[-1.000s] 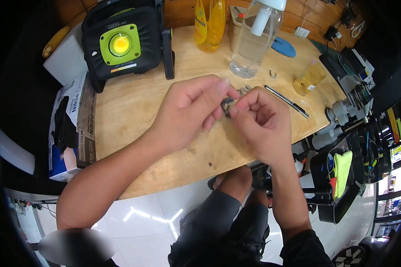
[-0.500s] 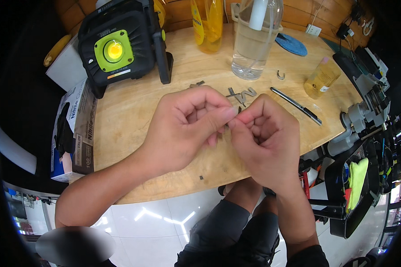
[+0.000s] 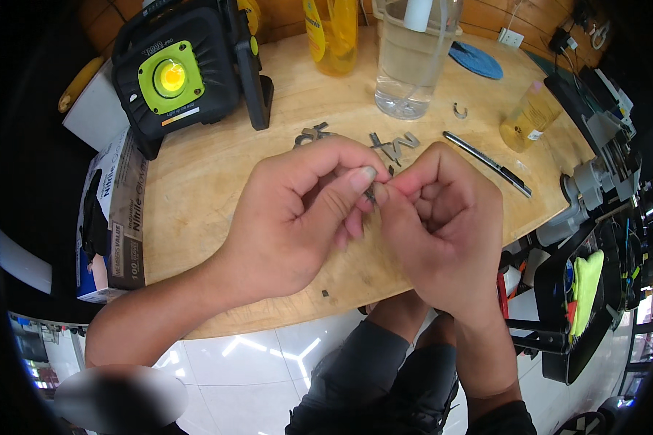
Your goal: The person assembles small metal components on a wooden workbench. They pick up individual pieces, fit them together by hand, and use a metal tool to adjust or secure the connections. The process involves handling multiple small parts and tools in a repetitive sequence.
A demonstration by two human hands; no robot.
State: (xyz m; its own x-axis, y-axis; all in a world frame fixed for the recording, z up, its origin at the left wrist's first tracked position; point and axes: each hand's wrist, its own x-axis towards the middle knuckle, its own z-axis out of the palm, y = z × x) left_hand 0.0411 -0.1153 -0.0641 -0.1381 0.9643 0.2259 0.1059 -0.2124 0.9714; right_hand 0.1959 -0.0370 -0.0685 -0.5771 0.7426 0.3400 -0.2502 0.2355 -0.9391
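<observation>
My left hand (image 3: 297, 210) and my right hand (image 3: 442, 225) meet above the round wooden table (image 3: 218, 188), fingertips pressed together. Between them they pinch a small dark metal part (image 3: 371, 193), mostly hidden by the fingers. Just beyond the hands several small grey metal pieces (image 3: 392, 145) lie loose on the wood, with more of them (image 3: 310, 134) to their left. A tiny dark bit (image 3: 325, 293) lies near the table's front edge.
A black and green work lamp (image 3: 181, 72) stands at the back left, a clear bottle (image 3: 410, 58) and a yellow bottle (image 3: 334, 32) behind. A black pen (image 3: 486, 163), a small amber bottle (image 3: 530, 116), a metal clip (image 3: 460, 111) and a glove box (image 3: 112, 217) surround the hands.
The view has drawn closer to the hands and shifted. The hands stay pressed together on the small part, fingers slightly reworked.
</observation>
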